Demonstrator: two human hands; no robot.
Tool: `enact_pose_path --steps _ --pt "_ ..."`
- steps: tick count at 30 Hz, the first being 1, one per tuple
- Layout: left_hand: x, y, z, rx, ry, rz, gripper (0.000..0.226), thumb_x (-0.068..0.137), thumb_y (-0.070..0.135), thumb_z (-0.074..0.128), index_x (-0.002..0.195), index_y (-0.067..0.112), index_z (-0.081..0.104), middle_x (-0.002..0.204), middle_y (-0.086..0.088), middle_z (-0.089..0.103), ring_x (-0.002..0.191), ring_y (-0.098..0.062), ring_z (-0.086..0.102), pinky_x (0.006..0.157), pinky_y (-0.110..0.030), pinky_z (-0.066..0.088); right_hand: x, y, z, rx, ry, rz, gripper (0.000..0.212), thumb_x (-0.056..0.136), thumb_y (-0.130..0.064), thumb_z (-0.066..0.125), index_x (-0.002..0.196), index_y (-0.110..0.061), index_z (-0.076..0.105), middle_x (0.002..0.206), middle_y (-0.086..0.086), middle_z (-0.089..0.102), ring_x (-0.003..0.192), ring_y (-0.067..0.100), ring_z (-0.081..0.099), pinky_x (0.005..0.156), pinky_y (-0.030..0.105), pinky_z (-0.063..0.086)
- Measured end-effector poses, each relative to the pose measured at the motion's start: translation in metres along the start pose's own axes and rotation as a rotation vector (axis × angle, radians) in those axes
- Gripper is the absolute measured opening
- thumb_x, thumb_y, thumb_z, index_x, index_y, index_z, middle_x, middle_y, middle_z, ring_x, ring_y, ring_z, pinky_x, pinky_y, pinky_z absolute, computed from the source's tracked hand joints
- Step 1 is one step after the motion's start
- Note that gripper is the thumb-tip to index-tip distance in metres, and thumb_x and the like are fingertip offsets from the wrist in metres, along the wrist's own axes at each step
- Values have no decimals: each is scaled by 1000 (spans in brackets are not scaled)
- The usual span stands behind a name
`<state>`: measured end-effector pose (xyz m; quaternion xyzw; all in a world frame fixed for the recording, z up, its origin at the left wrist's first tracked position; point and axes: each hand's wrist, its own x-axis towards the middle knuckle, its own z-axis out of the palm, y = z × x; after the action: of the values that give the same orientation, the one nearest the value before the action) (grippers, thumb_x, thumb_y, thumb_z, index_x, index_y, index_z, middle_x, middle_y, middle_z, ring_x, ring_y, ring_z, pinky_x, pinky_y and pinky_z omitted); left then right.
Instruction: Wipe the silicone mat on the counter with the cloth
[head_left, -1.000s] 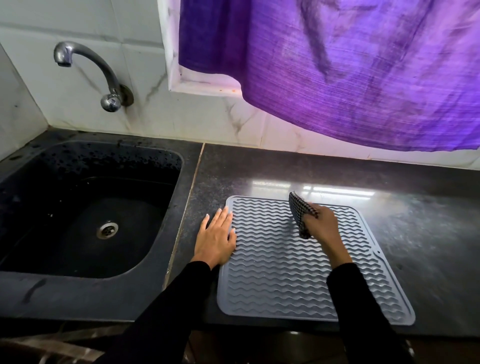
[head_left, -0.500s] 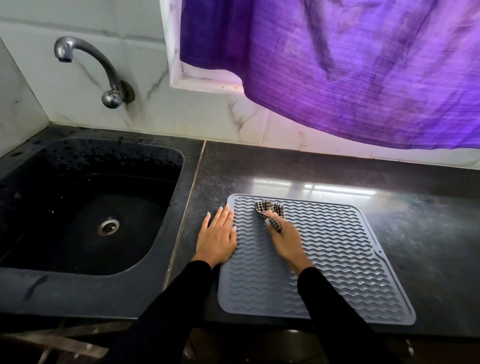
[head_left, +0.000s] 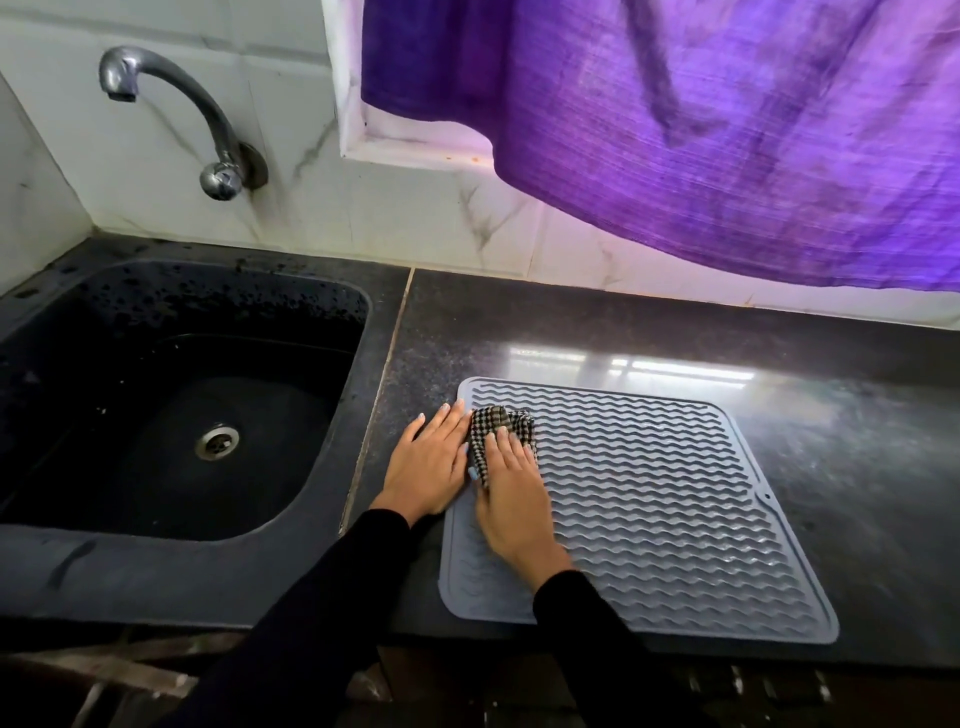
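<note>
A: Silicone mat (head_left: 649, 519)?
B: Flat on the desk (head_left: 857, 467), right of the sink (head_left: 67, 566).
A: Hands?
B: Left hand (head_left: 428, 462) flat, fingers straight, at the mat's left edge. Right hand (head_left: 511, 499) presses checked cloth (head_left: 491, 431) onto the mat's far-left corner, fingers extended.

Dim, violet daylight filters through the curtain (head_left: 701, 130), glaring on the counter (head_left: 675, 369); edges bow.

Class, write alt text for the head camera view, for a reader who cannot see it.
A person's right hand presses a checked cloth onto the far left corner of a grey ridged mat on a dark counter, while the left hand lies flat at the mat's left edge. A black sink with a tap lies to the left, and a purple curtain hangs above.
</note>
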<state>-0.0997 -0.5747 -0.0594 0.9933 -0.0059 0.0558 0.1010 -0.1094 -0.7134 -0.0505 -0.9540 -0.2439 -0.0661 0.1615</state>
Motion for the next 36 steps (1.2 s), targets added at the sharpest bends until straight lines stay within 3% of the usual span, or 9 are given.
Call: enact_pose_path --steps 6,10,13,16,20,22,25,31,36 --pt "-1 1 -2 -20 22 19 75 82 40 0 144 11 30 154 -2 24 142 -16 22 115 -38 15 21 16 -17 658 -54 183 37 96 -26 47 131 -16 52 138 3 49 130 17 43 109 30 31" --pt "-2 -1 -2 -38 -7 22 77 80 45 -5 148 17 20 156 3 16 144 -12 13 116 -36 9 35 25 -39 1573 39 755 29 97 -20 43 112 0 58 102 14 65 94 25 60 80 32 51" --pt "-2 -1 -3 -26 -25 17 80 78 46 -10 149 18 13 157 3 9 144 -10 6 116 -34 5 45 54 -62 1770 249 934 37 99 -27 36 122 0 48 110 18 61 97 30 59 79 40 51" --pt "-3 0 -2 -37 -20 7 80 77 45 -11 149 17 13 158 1 6 145 -11 5 117 -34 3 48 56 -79 1165 389 730 35 97 -22 45 126 -5 52 118 8 60 100 23 57 86 37 48" --pt "-2 1 0 -41 -4 -4 78 78 43 -10 149 18 12 158 1 5 145 -11 4 117 -34 2 30 37 -47 374 82 310 45 99 -29 37 141 -13 35 141 8 43 124 23 45 101 26 34" --pt "-2 1 1 -20 2 -2 77 78 42 -9 149 18 12 158 1 5 145 -10 4 117 -33 2 24 33 -21 -10 -50 196 56 99 -32 31 147 -9 15 155 13 15 143 25 14 117 33 9" --pt "-2 0 3 -20 19 1 74 81 41 -4 148 17 15 157 0 10 144 -11 8 117 -35 4 29 35 -10 -109 -109 195 61 97 -31 29 148 -8 3 157 13 0 145 24 0 118 35 -3" --pt "-2 -3 5 -15 25 -1 72 82 41 -1 148 19 18 157 3 11 144 -10 10 116 -33 6 43 52 -25 524 -146 272 46 100 -31 34 144 -19 31 155 -2 14 144 13 6 118 33 2" --pt "0 -6 4 -77 -3 -12 77 77 48 -3 148 24 17 157 7 8 144 -5 6 117 -31 4 54 73 -51 1662 11 778 41 100 -26 34 126 1 51 112 13 61 97 23 59 84 34 50"
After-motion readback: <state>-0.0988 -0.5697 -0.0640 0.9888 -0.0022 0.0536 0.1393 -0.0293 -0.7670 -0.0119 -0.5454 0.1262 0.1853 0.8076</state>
